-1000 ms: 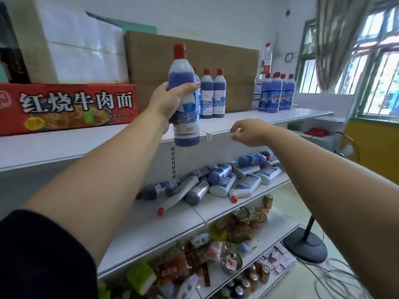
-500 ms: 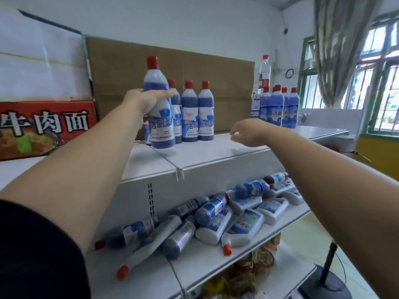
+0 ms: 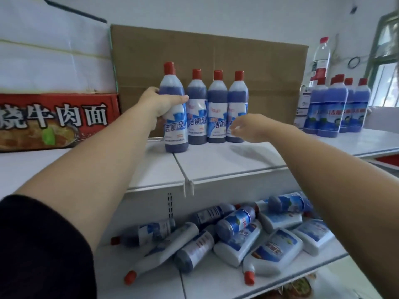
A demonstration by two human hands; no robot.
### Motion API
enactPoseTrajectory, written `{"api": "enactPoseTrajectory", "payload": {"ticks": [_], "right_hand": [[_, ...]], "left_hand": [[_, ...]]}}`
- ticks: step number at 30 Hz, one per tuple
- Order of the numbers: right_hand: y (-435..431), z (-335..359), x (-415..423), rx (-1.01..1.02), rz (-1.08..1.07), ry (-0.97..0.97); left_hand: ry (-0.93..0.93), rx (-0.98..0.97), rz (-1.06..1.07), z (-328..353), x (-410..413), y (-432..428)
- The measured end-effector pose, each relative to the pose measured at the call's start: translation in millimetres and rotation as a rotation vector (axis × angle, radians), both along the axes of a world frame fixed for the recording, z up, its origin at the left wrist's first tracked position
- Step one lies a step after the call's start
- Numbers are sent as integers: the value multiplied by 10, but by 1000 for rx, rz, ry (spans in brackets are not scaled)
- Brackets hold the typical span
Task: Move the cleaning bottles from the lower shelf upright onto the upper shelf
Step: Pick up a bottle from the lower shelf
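My left hand (image 3: 160,104) wraps the blue bottle (image 3: 176,137) by its shoulder, holding it upright with its base on the upper shelf (image 3: 216,167), just beside the standing row (image 3: 217,108) so they line up. My right hand (image 3: 248,128) hovers loosely curled and empty, free for the pile (image 3: 237,234) on the lower shelf (image 3: 216,281).

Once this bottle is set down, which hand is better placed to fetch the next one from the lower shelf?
Probably the right hand: it holds nothing and hovers above the lying bottles. The left hand grips the upright bottle.
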State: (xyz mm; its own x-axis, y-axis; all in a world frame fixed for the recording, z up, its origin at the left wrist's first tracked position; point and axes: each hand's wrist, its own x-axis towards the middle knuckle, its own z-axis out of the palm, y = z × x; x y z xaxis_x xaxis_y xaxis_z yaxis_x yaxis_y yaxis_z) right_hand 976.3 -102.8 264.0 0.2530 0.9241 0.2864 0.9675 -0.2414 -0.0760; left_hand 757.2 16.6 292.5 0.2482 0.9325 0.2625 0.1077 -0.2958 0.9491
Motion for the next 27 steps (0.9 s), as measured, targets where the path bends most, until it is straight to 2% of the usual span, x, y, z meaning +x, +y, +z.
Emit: {"api": "enactPoseTrajectory", "payload": {"ticks": [18,21,27], "right_hand": [[166,-88,57,-28,171,38],[68,-84,37,-33,202,34],[-183,-126,-36,-52,261,-5]], "left_hand": [[-24,47,160,-125,169,-186],[95,24,210,-200,207,-289],[627,67,247,-356,78,-671]]}}
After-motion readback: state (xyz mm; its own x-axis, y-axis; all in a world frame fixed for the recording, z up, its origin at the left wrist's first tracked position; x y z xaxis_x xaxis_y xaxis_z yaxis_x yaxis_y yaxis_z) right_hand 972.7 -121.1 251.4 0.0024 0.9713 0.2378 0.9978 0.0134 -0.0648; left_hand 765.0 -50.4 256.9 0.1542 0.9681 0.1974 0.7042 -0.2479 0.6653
